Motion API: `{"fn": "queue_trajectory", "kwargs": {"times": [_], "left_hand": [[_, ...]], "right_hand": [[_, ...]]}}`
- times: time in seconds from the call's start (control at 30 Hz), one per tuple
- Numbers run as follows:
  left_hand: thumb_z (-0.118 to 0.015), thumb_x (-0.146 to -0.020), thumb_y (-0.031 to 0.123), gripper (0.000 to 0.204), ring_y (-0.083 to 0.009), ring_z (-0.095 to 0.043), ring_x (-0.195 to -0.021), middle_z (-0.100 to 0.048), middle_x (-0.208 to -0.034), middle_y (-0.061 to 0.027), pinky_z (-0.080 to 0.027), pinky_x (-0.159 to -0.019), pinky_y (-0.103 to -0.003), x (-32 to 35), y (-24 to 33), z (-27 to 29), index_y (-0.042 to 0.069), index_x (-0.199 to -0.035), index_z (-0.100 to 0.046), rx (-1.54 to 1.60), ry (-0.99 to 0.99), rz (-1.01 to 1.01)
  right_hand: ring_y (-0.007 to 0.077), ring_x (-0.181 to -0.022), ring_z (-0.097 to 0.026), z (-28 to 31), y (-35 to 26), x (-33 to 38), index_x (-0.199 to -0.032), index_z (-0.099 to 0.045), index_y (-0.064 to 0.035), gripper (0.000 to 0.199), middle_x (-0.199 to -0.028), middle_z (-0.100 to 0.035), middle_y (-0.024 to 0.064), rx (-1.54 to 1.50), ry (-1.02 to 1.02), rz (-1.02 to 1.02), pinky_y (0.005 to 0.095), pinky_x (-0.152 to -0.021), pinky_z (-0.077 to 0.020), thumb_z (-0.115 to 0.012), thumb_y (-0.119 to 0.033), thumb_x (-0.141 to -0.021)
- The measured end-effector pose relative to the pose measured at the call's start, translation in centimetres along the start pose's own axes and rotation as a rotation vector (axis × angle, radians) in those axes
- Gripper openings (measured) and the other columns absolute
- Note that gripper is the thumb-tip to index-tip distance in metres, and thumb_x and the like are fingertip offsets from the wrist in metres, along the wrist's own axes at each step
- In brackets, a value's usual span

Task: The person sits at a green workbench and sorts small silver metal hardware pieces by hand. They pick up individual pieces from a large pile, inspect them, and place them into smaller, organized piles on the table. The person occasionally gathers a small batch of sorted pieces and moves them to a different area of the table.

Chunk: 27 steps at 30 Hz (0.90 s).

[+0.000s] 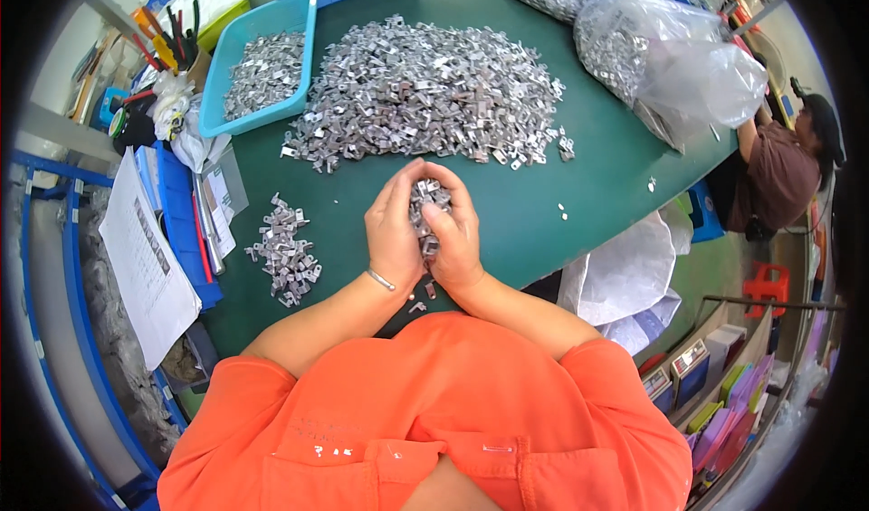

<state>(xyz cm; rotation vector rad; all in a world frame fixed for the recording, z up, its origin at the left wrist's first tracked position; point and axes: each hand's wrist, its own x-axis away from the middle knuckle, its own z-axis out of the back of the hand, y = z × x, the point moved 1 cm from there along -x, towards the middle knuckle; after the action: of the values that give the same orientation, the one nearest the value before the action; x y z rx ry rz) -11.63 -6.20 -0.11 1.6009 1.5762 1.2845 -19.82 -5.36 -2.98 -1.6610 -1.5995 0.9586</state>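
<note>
Between my left hand point(395, 223) and my right hand point(453, 230) is a cluster of small silvery metal brackets point(429, 196). Both hands curve around it, fingertips meeting at the far side, right thumb lying over the parts. A few loose brackets point(417, 307) lie just below my wrists near the table's front edge. Beyond my fingers spreads a large heap of the same brackets point(434, 90). Left of my left hand sits a smaller pile of brackets point(287, 253). The undersides of my hands are hidden.
A turquoise tray point(210, 104) of brackets stands at the far left of the green table point(507, 212). Filled clear plastic bags point(625, 54) rest at the far right. Papers point(149, 267) and a blue bin point(176, 212) flank the left edge. Another person point(778, 171) is at the right.
</note>
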Motion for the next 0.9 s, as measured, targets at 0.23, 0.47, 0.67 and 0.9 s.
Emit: {"fn": "queue_trajectory", "kwargs": {"times": [0.23,0.47,0.67,0.9], "left_hand": [[-0.04,-0.103,0.026,0.046,-0.0266,-0.043,-0.131,-0.045,-0.141,-0.0185,-0.034,-0.107,-0.034,-0.5,-0.7,-2.1,-0.006,-0.137,-0.045,-0.762,-0.144,-0.521],[-0.038,-0.104,0.021,0.04,-0.0246,-0.05,-0.125,-0.054,-0.132,-0.0191,-0.034,-0.108,-0.036,-0.2,1.7,-4.3,-0.007,-0.131,-0.048,-0.258,-0.269,-0.451],[-0.036,-0.104,0.022,0.041,-0.0279,-0.052,-0.122,-0.056,-0.125,-0.0227,-0.035,-0.108,-0.038,-1.0,1.6,-0.7,-0.01,-0.128,-0.048,-0.258,-0.142,-0.417],[-0.044,-0.1,0.024,0.041,-0.0314,-0.044,-0.132,-0.055,-0.133,-0.0171,-0.029,-0.111,-0.039,0.2,0.8,3.5,0.002,-0.134,-0.051,-0.98,-0.422,-0.378]], "right_hand": [[0.0159,-0.095,-0.06,0.2,-1.2,-1.3,-0.12,-0.059,-0.0047,0.031,-0.11,-0.063,0.0051,-0.459,0.277,-0.307,0.0303,-0.085,-0.0495,-0.056,-0.021,-0.094],[0.0268,-0.095,-0.063,1.6,-2.9,-2.5,-0.107,-0.064,-0.0085,0.026,-0.109,-0.066,0.0112,-1.005,0.281,-0.448,0.0409,-0.088,-0.0507,-0.056,-0.027,-0.09],[0.0316,-0.099,-0.062,2.3,-2.7,-2.6,-0.104,-0.064,-0.0074,0.023,-0.11,-0.065,0.014,-1.157,0.246,-0.409,0.046,-0.093,-0.0503,-0.058,-0.025,-0.09],[0.0346,-0.102,-0.06,5.8,-6.8,-1.6,-0.103,-0.062,-0.0073,0.024,-0.114,-0.063,0.0159,-1.328,0.271,-0.273,0.049,-0.093,-0.0494,-0.062,-0.024,-0.086]]}}
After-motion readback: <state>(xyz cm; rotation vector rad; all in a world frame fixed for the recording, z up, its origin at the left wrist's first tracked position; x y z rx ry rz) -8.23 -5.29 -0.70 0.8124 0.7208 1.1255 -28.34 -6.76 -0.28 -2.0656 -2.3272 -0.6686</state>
